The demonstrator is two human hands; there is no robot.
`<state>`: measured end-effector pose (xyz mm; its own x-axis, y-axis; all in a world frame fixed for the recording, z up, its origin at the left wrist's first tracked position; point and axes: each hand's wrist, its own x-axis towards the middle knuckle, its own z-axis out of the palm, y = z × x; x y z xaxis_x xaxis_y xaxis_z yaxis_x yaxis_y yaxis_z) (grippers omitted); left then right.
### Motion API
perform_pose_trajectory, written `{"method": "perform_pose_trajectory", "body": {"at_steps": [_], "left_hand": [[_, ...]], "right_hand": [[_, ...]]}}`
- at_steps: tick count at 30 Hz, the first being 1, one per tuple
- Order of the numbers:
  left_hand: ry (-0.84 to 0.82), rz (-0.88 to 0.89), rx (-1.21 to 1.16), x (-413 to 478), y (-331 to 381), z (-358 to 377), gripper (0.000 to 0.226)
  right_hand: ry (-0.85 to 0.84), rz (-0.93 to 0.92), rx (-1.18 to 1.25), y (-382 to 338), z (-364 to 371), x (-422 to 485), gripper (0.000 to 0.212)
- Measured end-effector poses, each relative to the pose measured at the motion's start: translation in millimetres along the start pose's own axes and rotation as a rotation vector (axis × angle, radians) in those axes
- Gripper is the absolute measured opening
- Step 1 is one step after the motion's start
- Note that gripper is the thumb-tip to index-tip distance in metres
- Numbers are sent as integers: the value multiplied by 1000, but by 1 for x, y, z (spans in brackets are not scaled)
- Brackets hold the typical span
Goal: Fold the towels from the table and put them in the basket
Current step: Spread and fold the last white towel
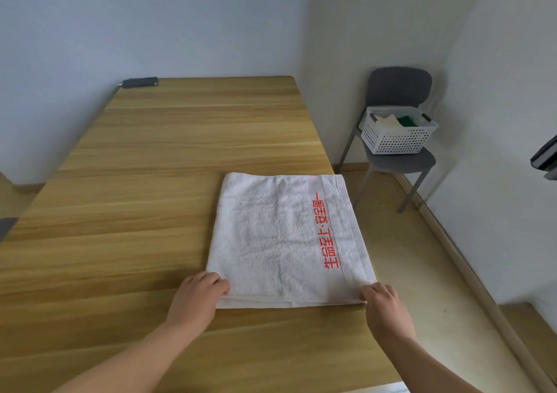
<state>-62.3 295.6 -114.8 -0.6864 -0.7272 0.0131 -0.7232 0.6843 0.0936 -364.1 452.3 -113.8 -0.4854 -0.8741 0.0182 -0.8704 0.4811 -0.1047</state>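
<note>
Near the tabletop's [144,181] right edge the folded white towel [271,236] lies flat, left hand [200,290] and right hand [382,298] pinching its near corners; an uneven lift could let the layers slide apart.

Basket [394,139], right middle: pale and green contents mostly behind its wall, kind unclear. Dark object [547,159] at right edge, cut off. Grey shape [6,227] at left edge, likewise. Small dark item [140,82], upper left, too small to identify. Left hand [197,294], right hand [384,300]: fingertips hidden at towel [280,236] corners.
</note>
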Motion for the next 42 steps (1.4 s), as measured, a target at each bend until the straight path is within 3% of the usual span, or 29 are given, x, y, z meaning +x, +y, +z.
{"method": "perform_pose_trajectory", "body": {"at_steps": [4, 6, 10, 13, 19, 24, 27, 30, 32, 35, 38, 40, 42], "left_hand": [[2, 150, -5, -6, -4, 2, 38], [-5, 195, 9, -9, -6, -4, 25], [-38, 198, 114, -8, -7, -8, 40], [-40, 167, 211, -8, -7, -6, 51], [53, 136, 247, 0, 4, -12, 32], [-39, 153, 210, 0, -2, -13, 33], [-160, 45, 34, -7, -3, -15, 29], [-316, -148, -300, -7, -9, -22, 21], [-233, -221, -488, -5, -16, -26, 23], [-296, -150, -466, -4, -20, -46, 20], [-469, -100, -230, -7, -23, -61, 42], [-405, -109, -197, -7, -32, -62, 36], [-231, -236, -390, -4, -44, -63, 14]], "right_hand": [[79, -123, -100, -3, 8, 0, 39], [36, -227, -103, -13, 11, 2, 43], [-51, -339, -98, -32, 12, 5, 41], [-34, -326, -70, -37, 11, 7, 54], [-6, -297, -99, -47, 3, 4, 53], [14, -287, -111, -51, 8, -1, 51], [93, -311, -101, -56, 8, 0, 47], [203, -342, -120, -58, 12, 0, 18], [227, -331, -142, -59, 15, -3, 20], [138, -242, -175, -57, 15, -9, 45], [78, -155, -174, -55, 9, -8, 48], [43, -107, -180, -57, 5, -6, 44], [-17, -47, -194, -63, -2, -4, 28]]}}
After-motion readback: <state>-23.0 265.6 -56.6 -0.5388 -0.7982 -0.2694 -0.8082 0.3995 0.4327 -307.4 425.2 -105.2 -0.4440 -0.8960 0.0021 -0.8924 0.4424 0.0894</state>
